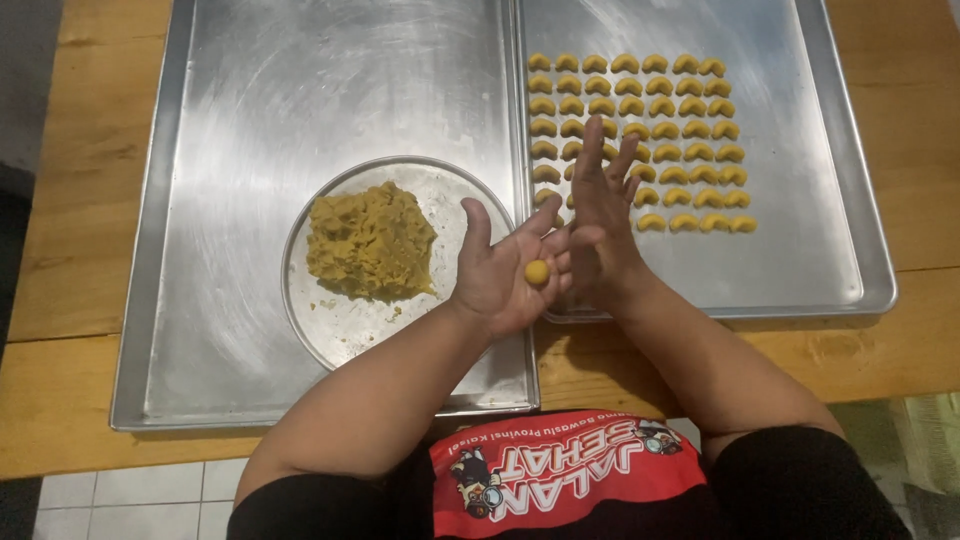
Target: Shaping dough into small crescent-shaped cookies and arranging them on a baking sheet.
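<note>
Dough ball (537, 272) rests on open left hand (505, 270), center of frame, fingers spread. Right hand (605, 215) upright beside it, fingers apart, holding nothing. Risk: palm tilts, ball rolls off onto tray (250, 100).

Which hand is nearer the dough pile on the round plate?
Left. The left hand is palm up over the plate's right edge, beside the dough pile; the right hand is farther right, over the other tray.

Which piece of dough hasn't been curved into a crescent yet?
The small round ball resting in the open left hand. Every piece on the right tray is already bent into a crescent.
</note>
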